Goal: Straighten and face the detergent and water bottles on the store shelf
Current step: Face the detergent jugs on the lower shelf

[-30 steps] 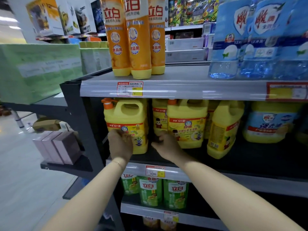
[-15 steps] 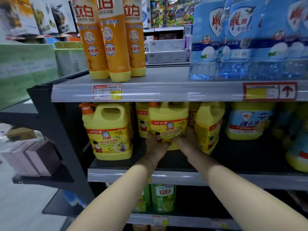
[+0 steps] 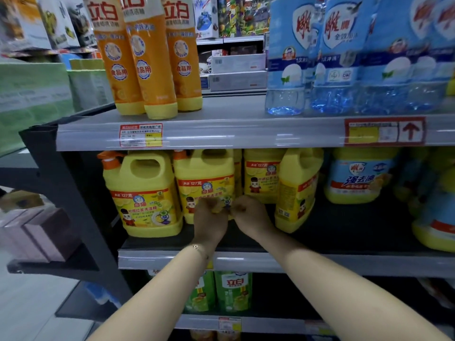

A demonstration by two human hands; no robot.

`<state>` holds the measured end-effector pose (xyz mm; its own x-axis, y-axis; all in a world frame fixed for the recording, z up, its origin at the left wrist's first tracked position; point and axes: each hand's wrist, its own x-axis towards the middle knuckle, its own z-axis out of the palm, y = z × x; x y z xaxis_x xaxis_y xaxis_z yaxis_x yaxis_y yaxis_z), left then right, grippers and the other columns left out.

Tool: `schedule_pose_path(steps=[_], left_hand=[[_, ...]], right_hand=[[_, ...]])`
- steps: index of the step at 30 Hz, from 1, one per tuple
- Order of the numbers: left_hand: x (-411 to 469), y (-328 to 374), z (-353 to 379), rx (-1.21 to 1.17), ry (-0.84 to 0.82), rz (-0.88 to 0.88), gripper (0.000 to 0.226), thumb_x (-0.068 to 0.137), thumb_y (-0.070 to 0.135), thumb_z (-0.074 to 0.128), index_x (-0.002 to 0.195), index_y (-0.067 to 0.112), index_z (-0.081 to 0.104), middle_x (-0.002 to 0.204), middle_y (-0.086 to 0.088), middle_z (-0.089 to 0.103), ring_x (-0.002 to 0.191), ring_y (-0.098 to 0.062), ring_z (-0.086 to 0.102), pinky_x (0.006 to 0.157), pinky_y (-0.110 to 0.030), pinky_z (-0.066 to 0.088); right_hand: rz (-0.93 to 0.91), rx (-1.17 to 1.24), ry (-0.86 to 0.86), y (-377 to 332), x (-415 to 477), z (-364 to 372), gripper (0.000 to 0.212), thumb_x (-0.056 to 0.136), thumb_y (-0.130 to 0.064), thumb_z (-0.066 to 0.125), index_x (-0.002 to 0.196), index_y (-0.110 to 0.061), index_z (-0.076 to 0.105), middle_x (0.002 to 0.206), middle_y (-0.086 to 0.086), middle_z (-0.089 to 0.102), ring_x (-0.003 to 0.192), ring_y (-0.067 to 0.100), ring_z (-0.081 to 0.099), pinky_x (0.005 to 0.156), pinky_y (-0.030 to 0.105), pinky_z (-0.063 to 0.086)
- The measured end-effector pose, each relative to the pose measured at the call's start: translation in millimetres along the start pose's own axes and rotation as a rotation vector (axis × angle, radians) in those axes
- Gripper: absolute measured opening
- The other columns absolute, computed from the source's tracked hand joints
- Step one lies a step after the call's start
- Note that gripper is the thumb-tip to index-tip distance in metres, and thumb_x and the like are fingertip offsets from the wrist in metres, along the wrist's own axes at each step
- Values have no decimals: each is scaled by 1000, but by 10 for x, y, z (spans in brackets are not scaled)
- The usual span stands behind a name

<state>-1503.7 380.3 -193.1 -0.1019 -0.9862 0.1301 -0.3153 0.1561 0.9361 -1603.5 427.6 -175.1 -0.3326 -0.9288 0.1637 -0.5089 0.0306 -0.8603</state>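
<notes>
The top shelf (image 3: 234, 107) carries three orange detergent bottles (image 3: 147, 70) at its left and blue-labelled water bottles (image 3: 339, 70) at its right. On the middle shelf (image 3: 344, 230) stand yellow detergent jugs (image 3: 145, 198), with one sideways jug (image 3: 298, 190) among them. Green bottles (image 3: 232, 291) stand on the lower shelf (image 3: 270, 324).

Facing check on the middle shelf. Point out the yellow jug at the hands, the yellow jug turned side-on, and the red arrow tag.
yellow jug at the hands (image 3: 204, 172): head view, body below the handle.
yellow jug turned side-on (image 3: 293, 168): head view, plain upper side.
red arrow tag (image 3: 385, 131): head view, the tag's middle.
</notes>
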Motion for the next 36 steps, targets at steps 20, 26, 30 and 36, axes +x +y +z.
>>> schedule_pose_path(steps=[20, 26, 30, 36], left_hand=[[22, 430, 1022, 99, -443, 186, 84, 67, 28, 85, 136, 18, 38, 133, 1, 55, 120, -16, 50, 99, -27, 39], [-29, 256, 763, 278, -125, 391, 64, 78, 26, 77, 124, 7, 37, 129, -10, 43, 119, -21, 45, 95, -28, 40], [-22, 253, 663, 306, -11, 354, 46, 84, 18, 71, 114, 3, 40, 124, -15, 45, 113, -30, 48, 88, -33, 44], [-14, 142, 578, 444, -62, 401, 17, 90, 15, 59, 99, 9, 46, 110, -13, 53, 94, -29, 55, 68, -32, 43]], right_hand=[[147, -52, 132, 771, -85, -1607, 52, 87, -22, 68, 133, -15, 46, 115, -4, 58, 113, 16, 53, 87, 26, 41], [187, 31, 68, 750, 102, -1313, 63, 82, -27, 73, 135, -16, 42, 128, 3, 57, 120, 24, 54, 88, 29, 42], [159, -14, -11, 711, 127, -1118, 84, 83, -25, 72, 149, -16, 20, 134, 1, 54, 122, 22, 52, 89, 26, 39], [125, 51, -15, 703, 91, -1111, 77, 83, -16, 72, 145, -18, 26, 133, 3, 55, 123, 21, 51, 91, 27, 39]])
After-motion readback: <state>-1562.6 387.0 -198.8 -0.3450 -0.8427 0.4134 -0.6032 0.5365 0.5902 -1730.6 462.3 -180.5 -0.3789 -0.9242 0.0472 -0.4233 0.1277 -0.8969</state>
